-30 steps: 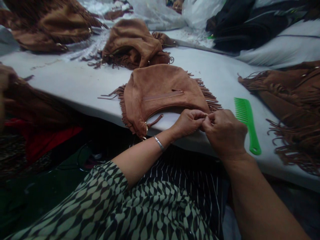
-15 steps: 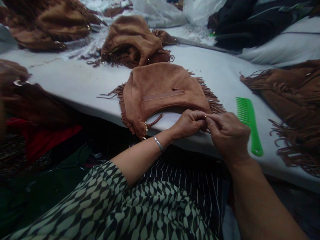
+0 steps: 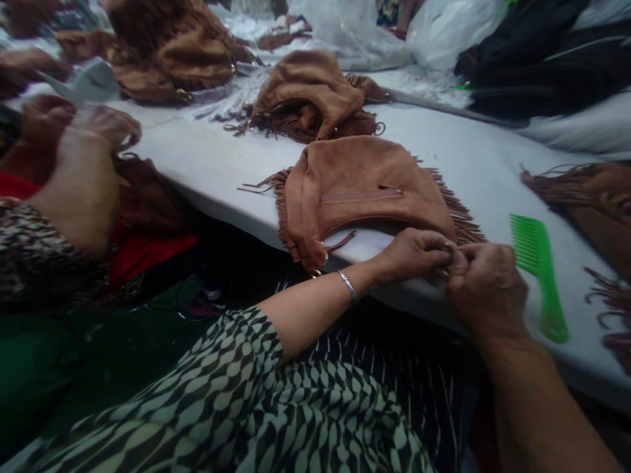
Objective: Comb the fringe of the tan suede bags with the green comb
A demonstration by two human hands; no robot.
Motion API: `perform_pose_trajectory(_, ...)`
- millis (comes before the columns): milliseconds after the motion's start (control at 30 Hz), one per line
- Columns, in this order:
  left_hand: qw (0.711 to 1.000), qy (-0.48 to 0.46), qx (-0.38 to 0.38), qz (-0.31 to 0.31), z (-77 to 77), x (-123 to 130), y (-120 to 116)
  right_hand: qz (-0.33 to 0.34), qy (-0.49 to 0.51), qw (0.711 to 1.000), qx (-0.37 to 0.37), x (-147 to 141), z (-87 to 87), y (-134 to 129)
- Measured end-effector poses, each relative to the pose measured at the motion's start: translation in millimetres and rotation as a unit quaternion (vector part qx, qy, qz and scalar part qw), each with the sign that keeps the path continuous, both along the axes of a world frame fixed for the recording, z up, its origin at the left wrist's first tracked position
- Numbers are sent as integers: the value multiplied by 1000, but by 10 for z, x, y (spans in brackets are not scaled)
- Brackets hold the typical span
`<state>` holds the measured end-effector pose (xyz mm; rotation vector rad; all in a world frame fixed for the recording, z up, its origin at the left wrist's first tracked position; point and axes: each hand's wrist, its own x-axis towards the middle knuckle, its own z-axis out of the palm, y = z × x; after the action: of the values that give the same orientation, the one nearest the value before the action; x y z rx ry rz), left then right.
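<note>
A brown suede-like handbag (image 3: 365,161) with fringe at both ends lies at the table's near edge, a zip slot across its face. At its near right corner my left hand (image 3: 417,255) is closed in a pinch. My right hand (image 3: 486,286) pinches from the other side, fingertips meeting the left ones. Between them shows a tiny gold-coloured piece (image 3: 447,246); the fingers hide most of it, and how it joins the bag cannot be seen. At the left end a short strap tab (image 3: 342,242) sticks up beside gold-coloured metal hardware (image 3: 324,253).
A green comb (image 3: 539,276) lies right of my right hand. More fringed brown bags rest behind (image 3: 310,89), at the far left (image 3: 182,56) and at the right (image 3: 586,203). A co-worker's hands (image 3: 93,125) are at the left. Dark fabric (image 3: 532,59) is piled at the back right.
The view has swung left, so everything sits further right, and a co-worker's arms have come into view. My hands keep pinching at the same corner of the handbag.
</note>
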<state>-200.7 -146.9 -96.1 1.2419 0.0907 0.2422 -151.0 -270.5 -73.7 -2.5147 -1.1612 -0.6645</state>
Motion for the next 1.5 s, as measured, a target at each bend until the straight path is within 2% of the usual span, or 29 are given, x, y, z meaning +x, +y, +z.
perform_pose_trajectory(100,998,11,-45,-33,34,-18,7,12,40,999,32,20,-22,-77)
perform_pose_trajectory(233,998,19,-54,-42,101,-48,13,-7,66,996,67,-59,-3,-218)
perform_pose_trajectory(433,997,41,-49,-30,152,-59,1,17,156,986,48,-231,40,-349)
perform_pose_trajectory(533,997,43,-52,-31,141,-43,-3,7,174,977,123,-177,58,-310)
perform_pose_trajectory(633,997,48,-49,-26,124,-39,-2,28,195,966,170,-61,90,-224)
perform_pose_trajectory(700,997,53,-46,-20,114,-42,-1,50,206,964,162,12,120,-163)
perform_pose_trajectory(800,998,50,-46,-14,97,-46,0,75,194,972,110,85,174,-87)
perform_pose_trajectory(1000,997,30,-71,-24,74,-33,-3,81,81,992,-56,112,296,15)
perform_pose_trajectory(1133,995,31,-92,-21,73,-23,-14,58,1,986,-156,70,366,54)
perform_pose_trajectory(1200,995,28,-95,-24,75,-26,-16,42,-5,988,-150,65,368,45)
perform_pose_trajectory(1333,996,18,-82,-39,74,-42,0,3,28,997,-74,92,297,-36)
perform_pose_trajectory(1500,1000,-1,-10,-17,9,7,4,21,84,996,-19,25,145,-135)
